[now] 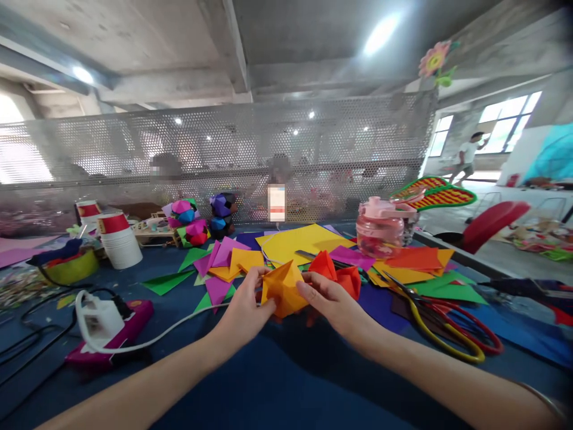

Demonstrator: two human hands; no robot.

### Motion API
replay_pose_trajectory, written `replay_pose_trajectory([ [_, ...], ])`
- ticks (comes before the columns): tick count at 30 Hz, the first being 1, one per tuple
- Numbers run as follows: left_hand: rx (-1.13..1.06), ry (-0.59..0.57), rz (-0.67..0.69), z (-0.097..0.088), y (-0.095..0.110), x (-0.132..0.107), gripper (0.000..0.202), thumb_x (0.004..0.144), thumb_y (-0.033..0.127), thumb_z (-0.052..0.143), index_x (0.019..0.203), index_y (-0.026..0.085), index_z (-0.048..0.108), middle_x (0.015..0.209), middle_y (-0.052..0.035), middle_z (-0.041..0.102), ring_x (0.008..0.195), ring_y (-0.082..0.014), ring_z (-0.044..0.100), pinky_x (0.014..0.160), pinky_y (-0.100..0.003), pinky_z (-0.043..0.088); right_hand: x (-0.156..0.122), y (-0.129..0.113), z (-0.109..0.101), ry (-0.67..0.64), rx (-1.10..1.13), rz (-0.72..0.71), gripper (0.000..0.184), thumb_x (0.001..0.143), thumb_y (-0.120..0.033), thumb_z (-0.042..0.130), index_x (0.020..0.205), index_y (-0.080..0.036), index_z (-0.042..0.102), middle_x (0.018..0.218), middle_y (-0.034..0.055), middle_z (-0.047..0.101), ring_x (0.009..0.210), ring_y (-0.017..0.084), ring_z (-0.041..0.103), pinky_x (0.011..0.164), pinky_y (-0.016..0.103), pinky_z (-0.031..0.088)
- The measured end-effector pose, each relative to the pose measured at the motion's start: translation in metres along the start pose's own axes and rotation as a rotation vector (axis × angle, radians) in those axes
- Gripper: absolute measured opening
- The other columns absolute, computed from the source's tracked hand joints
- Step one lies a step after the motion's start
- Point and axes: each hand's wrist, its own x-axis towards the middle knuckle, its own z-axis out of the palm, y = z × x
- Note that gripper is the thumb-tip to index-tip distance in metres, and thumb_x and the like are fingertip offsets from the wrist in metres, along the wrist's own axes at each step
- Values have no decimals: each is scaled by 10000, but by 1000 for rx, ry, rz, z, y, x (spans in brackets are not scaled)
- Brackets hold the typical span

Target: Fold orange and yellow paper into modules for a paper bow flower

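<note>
Both my hands hold a folded orange paper piece (283,288) above the dark blue table (268,382). My left hand (245,307) pinches its left edge, fingers closed on the paper. My right hand (332,301) grips its right side with thumb and fingers. Just behind the right hand lie folded red paper pieces (340,273). Around them are loose folded sheets in magenta (219,257), orange (246,260), green (166,280) and a large yellow sheet (299,242).
Scissors with yellow and red handles (447,331) lie at the right. A pink jar (380,230) stands behind the papers. White paper cups (119,239), a white charger on a magenta block (105,322) with cables, and finished paper balls (190,224) are on the left. A perforated metal screen (224,155) closes the back.
</note>
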Motion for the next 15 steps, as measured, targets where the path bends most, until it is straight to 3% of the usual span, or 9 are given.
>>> replay_pose_trajectory([
  [4,15,-22,-35,-2,5,-1,348,912,349,635,1191,180,513,1146,-79,610,786,-189,662,542,-301,599,2,9,-3,-55,-9,42,511,819,-650,614,924,-149,613,811,49,657,669,146,628,485,202,475],
  [9,71,-33,-125,-14,12,5,223,971,323,600,1082,131,616,980,-43,647,799,-157,652,672,-300,572,2,17,-4,-99,-31,92,491,810,-619,620,882,-134,625,694,31,650,555,122,611,430,184,438],
  [15,47,-39,-249,-20,19,7,272,979,380,583,1086,133,625,993,-48,659,805,-164,656,711,-329,569,0,14,-1,-116,-35,79,441,831,-588,592,885,-151,600,665,7,632,537,100,586,450,180,435],
])
